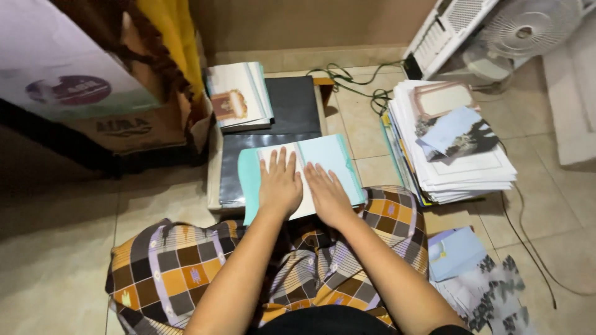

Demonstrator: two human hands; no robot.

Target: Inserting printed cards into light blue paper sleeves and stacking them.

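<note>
Both hands (304, 186) flat on teal card (332, 158), paper stacks (459, 167) nearby

Teal-edged white card (323, 162) flat on board

Card middle (323, 158) hidden under both hands. Fan (528, 28) cut by top edge. Cardboard box (68, 74) cut left. Printed sheets (490, 291) cut by bottom edge.

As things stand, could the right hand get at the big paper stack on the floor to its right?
Probably yes: the right hand lies flat on the teal card, and only bare floor tiles separate it from the paper stack.
</note>
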